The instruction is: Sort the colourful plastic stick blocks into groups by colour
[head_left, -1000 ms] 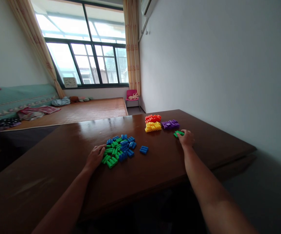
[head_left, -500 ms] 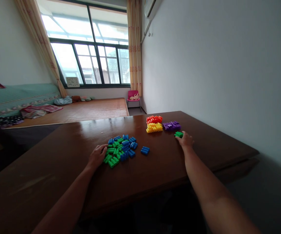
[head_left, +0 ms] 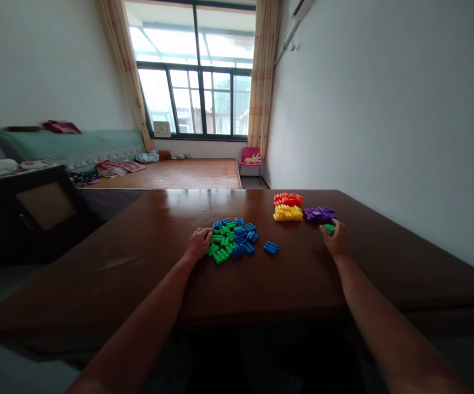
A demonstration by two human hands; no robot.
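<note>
My left hand (head_left: 198, 243) lies on the table at the left edge of a mixed pile, its fingers stretched toward the green plastic blocks (head_left: 221, 256). Blue plastic blocks (head_left: 241, 235) make up the right side of that pile. One blue block (head_left: 271, 248) lies apart, to the right. Farther right, my right hand (head_left: 337, 239) has its fingers closed around a green block (head_left: 329, 229), partly hidden by them. Just beyond it is a group of purple blocks (head_left: 319, 214). Yellow blocks (head_left: 288, 213) and red blocks (head_left: 288, 199) sit in groups to the left of the purple ones.
The glossy brown table (head_left: 138, 257) stretches before me, with its near edge below my forearms. A white wall (head_left: 385, 109) rises on the right. Behind the table are a bed (head_left: 196, 172) and a pink chair (head_left: 250, 155); a dark cabinet (head_left: 35, 202) stands left.
The view has swung left, so everything sits farther right in it. My right hand stays by the purple group, its fingers covering more of the green block. My left hand stays beside the pile.
</note>
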